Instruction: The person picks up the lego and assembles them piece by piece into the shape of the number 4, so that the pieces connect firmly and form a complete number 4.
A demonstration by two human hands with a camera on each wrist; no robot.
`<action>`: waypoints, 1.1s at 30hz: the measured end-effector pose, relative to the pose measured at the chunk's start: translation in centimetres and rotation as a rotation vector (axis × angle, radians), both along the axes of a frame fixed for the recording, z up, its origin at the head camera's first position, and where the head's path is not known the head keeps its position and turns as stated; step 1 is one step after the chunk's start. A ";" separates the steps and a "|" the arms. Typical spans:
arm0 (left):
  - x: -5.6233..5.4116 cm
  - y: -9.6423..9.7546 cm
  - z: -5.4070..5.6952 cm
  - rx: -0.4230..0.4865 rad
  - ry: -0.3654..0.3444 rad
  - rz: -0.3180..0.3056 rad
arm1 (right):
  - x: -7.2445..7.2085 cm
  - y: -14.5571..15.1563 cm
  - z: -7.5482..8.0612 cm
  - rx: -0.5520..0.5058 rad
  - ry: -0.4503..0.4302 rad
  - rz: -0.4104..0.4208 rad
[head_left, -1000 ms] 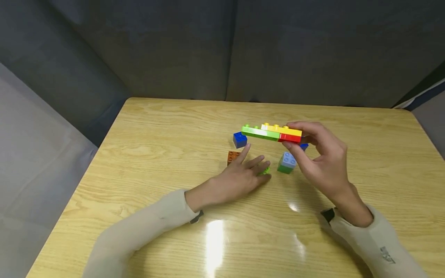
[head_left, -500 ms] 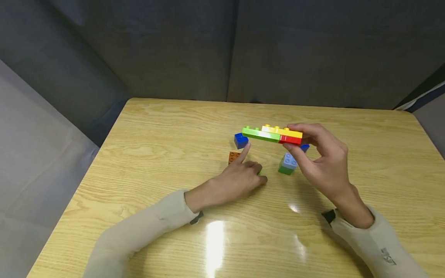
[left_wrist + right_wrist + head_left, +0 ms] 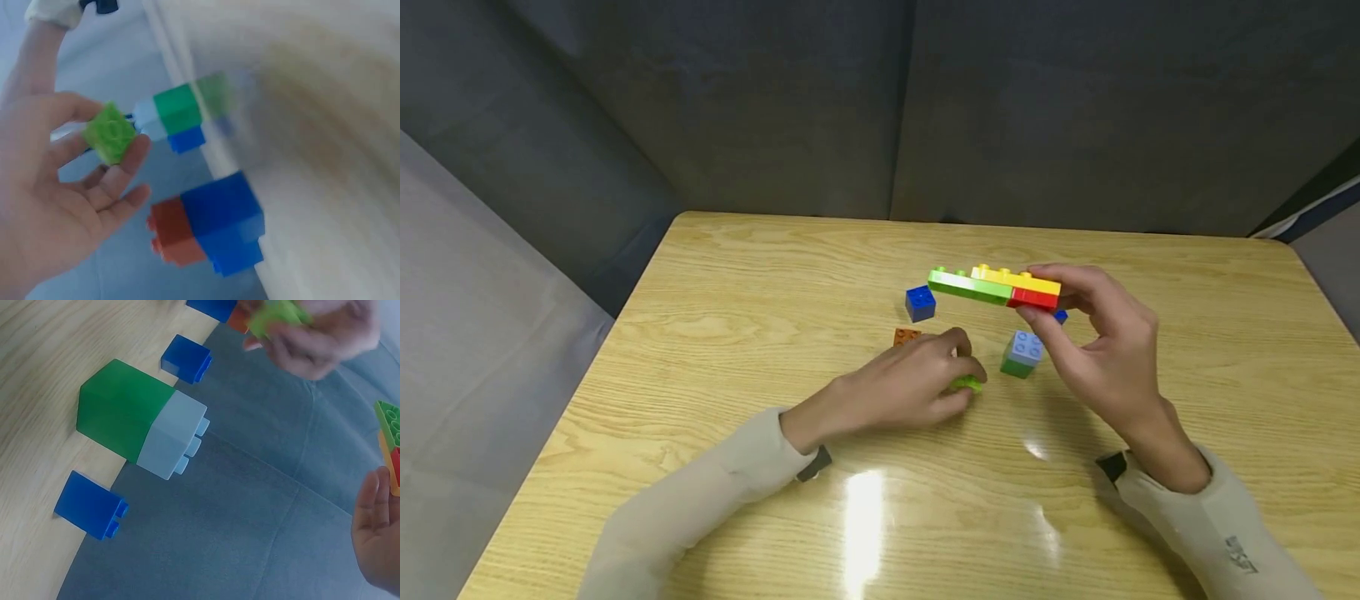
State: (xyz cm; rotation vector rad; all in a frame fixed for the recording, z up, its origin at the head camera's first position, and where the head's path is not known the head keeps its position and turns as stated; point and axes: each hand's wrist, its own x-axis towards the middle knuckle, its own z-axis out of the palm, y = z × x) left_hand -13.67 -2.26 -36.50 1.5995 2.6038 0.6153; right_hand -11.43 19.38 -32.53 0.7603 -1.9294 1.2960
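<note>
Left hand (image 3: 902, 383): pinches one lime brick (image 3: 111, 133)
Right hand (image 3: 1108, 350): pinches one green-yellow-red strip (image 3: 972, 287)
Table (image 3: 737, 333): two blue bricks (image 3: 921, 303), one light-blue-and-green stack (image 3: 1021, 354), one orange-and-blue stack (image 3: 219, 209)

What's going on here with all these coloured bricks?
A person is working with both hands over a wooden table. The right hand holds a joined yellow, light green and red piece above it, while the left hand pinches a separate light green brick. On the table stand a light-blue-on-green stack, an orange-brown brick on blue, and two separate blue bricks.
</note>
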 end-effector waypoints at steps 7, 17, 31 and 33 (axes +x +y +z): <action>-1.1 -1.3 1.1 0.376 -0.044 -0.021 | 0.0 0.2 0.0 -0.055 -0.009 0.018; -1.4 -2.6 1.6 0.647 0.025 0.019 | 0.2 0.6 0.3 -0.060 -0.062 -0.023; -1.8 -3.1 2.8 0.923 0.160 -0.023 | 0.3 0.5 0.3 -0.024 -0.111 0.022; -1.9 -3.2 2.9 0.913 0.197 -0.018 | 0.3 0.5 0.2 -0.014 -0.111 0.040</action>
